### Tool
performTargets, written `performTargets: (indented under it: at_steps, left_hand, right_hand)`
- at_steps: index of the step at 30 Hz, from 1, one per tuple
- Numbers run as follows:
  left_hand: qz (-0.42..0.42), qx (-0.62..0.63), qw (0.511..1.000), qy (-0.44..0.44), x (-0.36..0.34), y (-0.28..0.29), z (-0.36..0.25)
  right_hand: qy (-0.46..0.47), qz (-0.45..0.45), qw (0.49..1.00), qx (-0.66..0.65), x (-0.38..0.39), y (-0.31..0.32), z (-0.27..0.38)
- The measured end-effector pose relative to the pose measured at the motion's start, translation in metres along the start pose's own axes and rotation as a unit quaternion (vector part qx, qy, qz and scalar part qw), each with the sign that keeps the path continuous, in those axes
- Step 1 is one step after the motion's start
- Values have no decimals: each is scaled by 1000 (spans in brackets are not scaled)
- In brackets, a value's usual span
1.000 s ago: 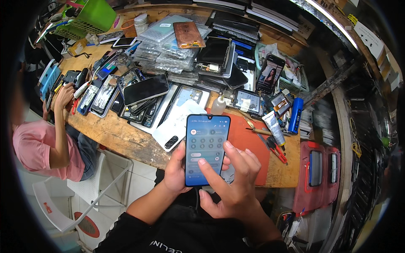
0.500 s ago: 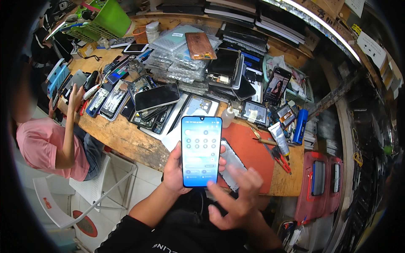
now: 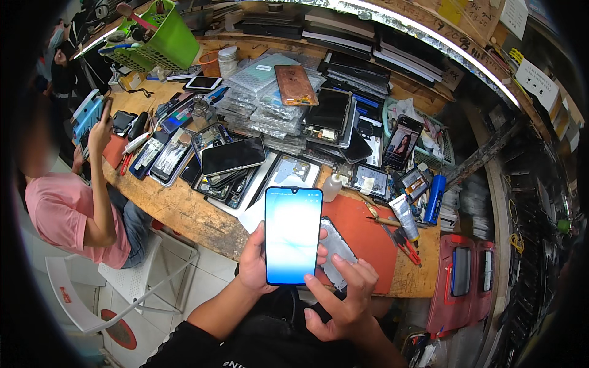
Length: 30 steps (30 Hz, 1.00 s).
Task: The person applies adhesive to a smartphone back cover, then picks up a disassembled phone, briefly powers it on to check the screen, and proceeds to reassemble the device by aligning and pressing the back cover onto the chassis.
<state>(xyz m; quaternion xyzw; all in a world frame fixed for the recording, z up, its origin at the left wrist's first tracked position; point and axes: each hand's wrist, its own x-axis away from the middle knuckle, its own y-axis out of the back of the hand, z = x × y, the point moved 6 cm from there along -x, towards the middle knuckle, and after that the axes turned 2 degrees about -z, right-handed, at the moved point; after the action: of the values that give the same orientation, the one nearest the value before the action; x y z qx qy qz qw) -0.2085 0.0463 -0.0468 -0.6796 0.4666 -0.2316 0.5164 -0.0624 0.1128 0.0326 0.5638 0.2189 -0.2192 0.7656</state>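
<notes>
A smartphone with a lit, pale white-and-blue screen stands upright in my left hand. The thumb presses its left edge and the fingertips wrap round the right edge. My right hand holds nothing. Its fingers are apart, with the index fingertip at the lower right corner of the screen; whether it touches the glass I cannot tell. Behind the phone, a grey phone-sized panel lies on an orange-red mat. A small white bottle stands by the mat's far edge.
Phone parts and bubble-wrapped packs crowd the wooden bench. Red-handled pliers, a tube and a blue cylinder lie at the right. A person in a pink shirt sits at the left, holding a phone.
The phone's screen went from rows of round icons to a plain, mostly blank picture. My right index finger moved from blurred motion to stillness near the screen. The seated person's hand rose.
</notes>
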Motion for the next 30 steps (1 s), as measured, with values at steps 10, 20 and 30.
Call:
performTargets:
  at_steps: [10, 20, 30]
  left_hand:
    - [-79, 19, 997, 7, 0, 1, 0]
    - [-46, -92, 994, 28, -3, -5, -2]
    - [11, 19, 999, 28, -13, -1, 13]
  right_hand:
    - [8, 11, 1000, -19, 9, -11, 6]
    - [-8, -12, 1000, -9, -4, -3, -6]
    - [20, -67, 996, -63, 10, 1, 0]
